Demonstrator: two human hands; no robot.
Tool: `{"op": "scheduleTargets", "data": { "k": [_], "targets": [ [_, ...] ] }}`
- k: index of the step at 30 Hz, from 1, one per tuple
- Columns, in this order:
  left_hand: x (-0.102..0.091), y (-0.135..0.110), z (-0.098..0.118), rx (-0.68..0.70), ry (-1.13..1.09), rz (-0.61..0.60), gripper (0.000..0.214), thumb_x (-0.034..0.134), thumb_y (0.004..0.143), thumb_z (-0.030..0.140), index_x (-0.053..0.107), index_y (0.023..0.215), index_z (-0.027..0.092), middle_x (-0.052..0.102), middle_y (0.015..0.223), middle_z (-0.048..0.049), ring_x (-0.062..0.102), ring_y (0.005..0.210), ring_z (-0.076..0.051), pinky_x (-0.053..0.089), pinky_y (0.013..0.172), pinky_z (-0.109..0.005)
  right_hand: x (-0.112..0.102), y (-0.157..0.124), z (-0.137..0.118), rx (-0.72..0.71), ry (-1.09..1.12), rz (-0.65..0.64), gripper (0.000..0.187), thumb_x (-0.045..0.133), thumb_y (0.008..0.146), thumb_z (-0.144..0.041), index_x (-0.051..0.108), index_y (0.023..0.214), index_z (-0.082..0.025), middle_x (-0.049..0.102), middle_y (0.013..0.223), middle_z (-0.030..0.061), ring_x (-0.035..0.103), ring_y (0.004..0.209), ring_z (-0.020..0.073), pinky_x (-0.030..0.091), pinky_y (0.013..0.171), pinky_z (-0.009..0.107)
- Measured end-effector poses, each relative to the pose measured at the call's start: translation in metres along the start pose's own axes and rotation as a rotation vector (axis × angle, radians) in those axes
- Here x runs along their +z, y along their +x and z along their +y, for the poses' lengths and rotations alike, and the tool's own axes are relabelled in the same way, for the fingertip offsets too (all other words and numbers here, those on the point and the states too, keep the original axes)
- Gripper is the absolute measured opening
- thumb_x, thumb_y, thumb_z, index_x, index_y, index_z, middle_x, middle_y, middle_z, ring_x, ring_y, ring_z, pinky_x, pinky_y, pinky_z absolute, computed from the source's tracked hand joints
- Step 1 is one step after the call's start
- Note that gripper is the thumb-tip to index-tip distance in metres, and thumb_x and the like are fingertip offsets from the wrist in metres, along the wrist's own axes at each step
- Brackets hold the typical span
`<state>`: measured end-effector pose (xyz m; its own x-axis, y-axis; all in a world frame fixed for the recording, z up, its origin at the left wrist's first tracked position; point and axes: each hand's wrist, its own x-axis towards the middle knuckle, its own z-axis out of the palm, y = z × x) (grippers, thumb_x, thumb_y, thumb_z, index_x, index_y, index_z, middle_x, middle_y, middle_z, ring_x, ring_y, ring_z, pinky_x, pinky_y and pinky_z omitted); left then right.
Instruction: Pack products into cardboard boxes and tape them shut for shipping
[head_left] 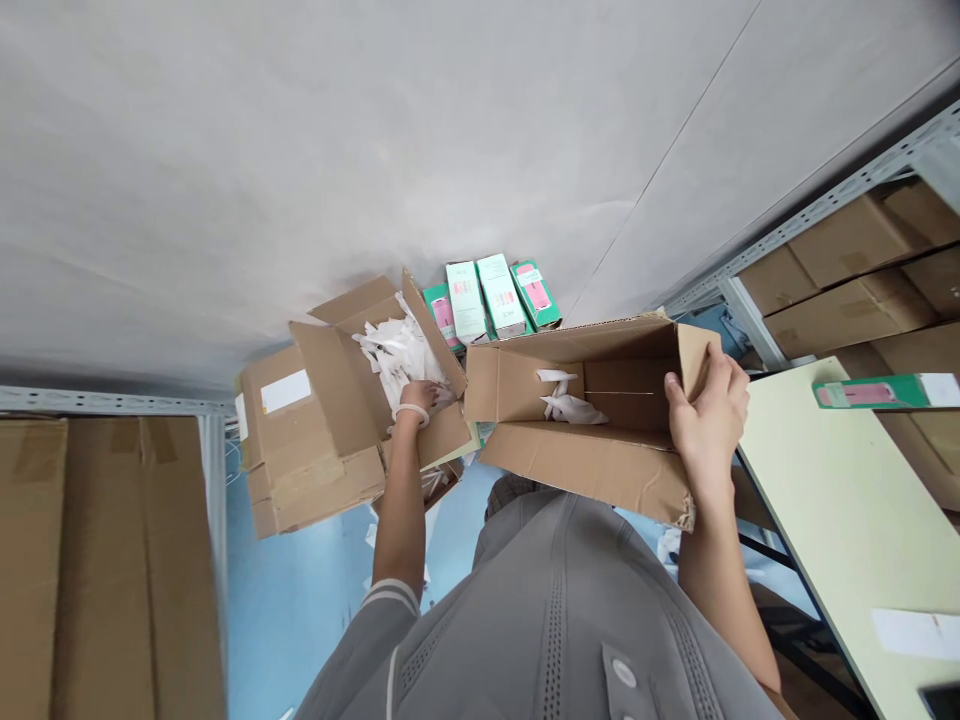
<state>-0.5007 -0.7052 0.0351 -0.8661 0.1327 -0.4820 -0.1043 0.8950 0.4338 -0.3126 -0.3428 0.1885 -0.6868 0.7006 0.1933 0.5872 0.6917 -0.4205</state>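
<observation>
I had the left hand (pixel 417 397) down in the small open brown cardboard box (pixel 337 390) at centre-left of the frame, resting on the heap of white plastic packets (pixel 394 352). Its fingers were curled into the heap, and I couldn't tell whether they had closed on a packet. A white band (pixel 411 412) sat at that wrist.

Over at centre-right, the right hand (pixel 709 412) had its fingers clamped on the end wall of the long open brown cardboard box (pixel 592 465), thumb on the inner side. That box lay tipped against my lap, with a few white packets (pixel 574 405) inside near its far end. The two boxes stood just beside each other.

Behind them, at upper centre, stood green and pink cartons (pixel 491 295). At lower right I saw the pale yellow-green bench (pixel 840 500) with a flat green carton (pixel 885 391) on it, and the blue floor (pixel 300 590) at lower left.
</observation>
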Motion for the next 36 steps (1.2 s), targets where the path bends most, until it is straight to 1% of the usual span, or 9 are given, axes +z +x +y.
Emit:
{"op": "scheduleTargets", "data": {
  "k": [5, 8, 13, 17, 20, 26, 31, 33, 36],
  "targets": [
    [-0.026, -0.016, -0.005, -0.053, -0.039, 0.176, 0.039, 0.050, 0.079, 0.010, 0.077, 0.107, 0.014, 0.077, 0.086, -0.0087, 0.070, 0.083, -0.021, 0.053, 0.080, -0.027, 0.003, 0.000, 0.004, -0.029, -0.007, 0.011, 0.071, 0.047, 0.090, -0.057, 0.037, 0.151, -0.022, 0.043, 0.147, 0.0187, 0.045, 0.132, 0.0400, 0.038, 0.105, 0.061],
    [-0.042, -0.029, -0.010, -0.033, -0.131, 0.359, 0.041, 0.048, 0.078, 0.012, 0.077, 0.106, 0.015, 0.077, 0.088, -0.0071, 0.069, 0.082, -0.021, 0.053, 0.081, -0.029, 0.004, 0.001, 0.006, -0.055, -0.010, 0.025, 0.070, 0.045, 0.091, -0.059, 0.037, 0.151, -0.023, 0.044, 0.145, 0.0179, 0.045, 0.130, 0.0394, 0.038, 0.104, 0.060],
    [-0.069, -0.061, 0.005, 0.200, -0.398, 0.731, 0.033, 0.050, 0.073, 0.012, 0.078, 0.091, 0.018, 0.075, 0.094, -0.0044, 0.067, 0.087, -0.019, 0.051, 0.081, -0.027, 0.005, 0.001, 0.007, -0.044, -0.020, 0.015, 0.070, 0.046, 0.090, -0.058, 0.037, 0.150, -0.024, 0.043, 0.146, 0.0171, 0.045, 0.129, 0.0394, 0.038, 0.105, 0.060],
    [-0.083, -0.093, 0.037, 0.369, -0.575, 0.862, 0.024, 0.056, 0.080, 0.015, 0.075, 0.094, 0.018, 0.072, 0.094, -0.0033, 0.066, 0.088, -0.016, 0.049, 0.074, -0.024, 0.005, 0.002, 0.005, -0.026, -0.032, 0.011, 0.069, 0.047, 0.090, -0.055, 0.035, 0.151, -0.025, 0.041, 0.148, 0.0163, 0.046, 0.130, 0.0391, 0.038, 0.105, 0.060],
    [-0.085, -0.112, 0.060, 0.515, -0.648, 0.776, 0.022, 0.058, 0.082, 0.013, 0.075, 0.096, 0.019, 0.072, 0.096, -0.0032, 0.065, 0.089, -0.015, 0.048, 0.073, -0.023, 0.005, 0.002, 0.004, -0.027, -0.036, 0.004, 0.068, 0.047, 0.090, -0.052, 0.034, 0.151, -0.026, 0.040, 0.148, 0.0163, 0.046, 0.130, 0.0382, 0.038, 0.105, 0.059],
    [-0.072, -0.129, 0.098, 0.755, -0.612, 0.387, 0.022, 0.057, 0.086, 0.015, 0.075, 0.097, 0.022, 0.073, 0.096, -0.0041, 0.066, 0.091, -0.017, 0.052, 0.080, -0.028, 0.004, 0.000, -0.002, -0.008, -0.041, -0.007, 0.066, 0.045, 0.090, -0.049, 0.036, 0.150, -0.024, 0.040, 0.147, 0.0172, 0.043, 0.132, 0.0374, 0.038, 0.105, 0.057],
    [-0.039, -0.126, 0.133, 0.832, -0.615, -0.066, 0.023, 0.054, 0.090, 0.018, 0.075, 0.096, 0.023, 0.072, 0.098, -0.0060, 0.067, 0.093, -0.020, 0.054, 0.081, -0.031, 0.003, -0.002, -0.004, -0.031, -0.041, 0.006, 0.064, 0.043, 0.091, -0.050, 0.035, 0.150, -0.025, 0.041, 0.146, 0.0172, 0.043, 0.131, 0.0374, 0.039, 0.103, 0.057],
    [-0.020, -0.121, 0.145, 0.866, -0.661, -0.179, 0.025, 0.052, 0.089, 0.015, 0.075, 0.094, 0.022, 0.071, 0.101, -0.0071, 0.066, 0.097, -0.020, 0.054, 0.081, -0.031, 0.003, -0.003, -0.003, -0.042, -0.043, 0.017, 0.064, 0.042, 0.092, -0.050, 0.034, 0.150, -0.025, 0.041, 0.146, 0.0168, 0.044, 0.131, 0.0371, 0.040, 0.103, 0.056],
    [0.004, -0.114, 0.158, 0.858, -0.746, -0.280, 0.030, 0.047, 0.087, 0.011, 0.074, 0.096, 0.021, 0.067, 0.113, -0.0087, 0.067, 0.093, -0.017, 0.054, 0.066, -0.025, 0.003, -0.005, -0.001, -0.042, -0.054, 0.029, 0.064, 0.042, 0.092, -0.051, 0.034, 0.150, -0.025, 0.041, 0.146, 0.0164, 0.045, 0.130, 0.0366, 0.040, 0.103, 0.056]
  ]
}}
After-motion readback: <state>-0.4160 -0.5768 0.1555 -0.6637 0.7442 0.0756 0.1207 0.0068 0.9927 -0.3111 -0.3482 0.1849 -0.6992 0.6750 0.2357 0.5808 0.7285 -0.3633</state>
